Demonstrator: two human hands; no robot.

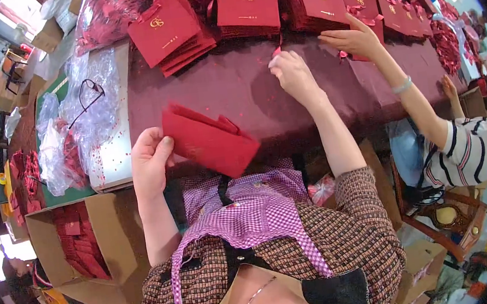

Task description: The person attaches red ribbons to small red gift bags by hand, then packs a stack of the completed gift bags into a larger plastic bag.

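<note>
Nearest me, my left hand [149, 159] grips a folded red paper bag [209, 139] by its left edge, while my right hand [289, 70] stretches far across the worktop [236, 84], fingers pinching something small and red.

Stacks of red gift bags [248, 4] line the far edge of the desk [236, 87]. Clear plastic wrap [85, 110] lies at the left end, an open cardboard box [77, 243] of red pieces below it. A co-worker's arm [394, 78] reaches in from the right.
</note>
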